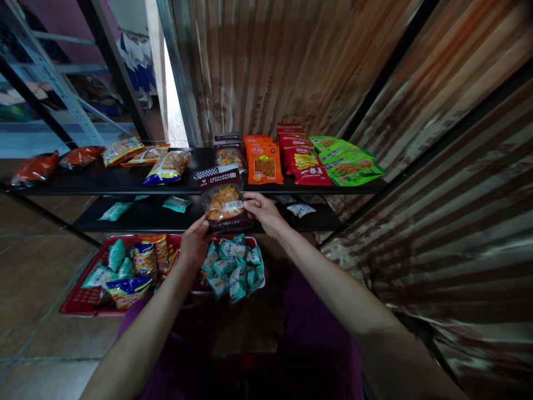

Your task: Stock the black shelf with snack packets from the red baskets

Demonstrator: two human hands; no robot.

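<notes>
A dark brown snack bag (225, 199) with a clear window and a white barcode label is held upright between both hands, in front of the shelf edge. My left hand (195, 240) pinches its lower left corner. On its right side, my right hand (263, 211) grips the edge with thumb and fingers. Behind it, similar brown bags (229, 153) stand on the upper shelf (183, 189), beside orange bags (265, 162), red bags (307, 162) and green bags (352, 164).
Chip bags (169, 166) lie on the upper shelf's left. Small teal packets (177, 204) lie on the lower shelf (154, 220). Below are a red basket (77, 297) of mixed snacks and a container of teal packets (237, 266). Black posts frame the shelf; a curtain (266, 72) hangs behind.
</notes>
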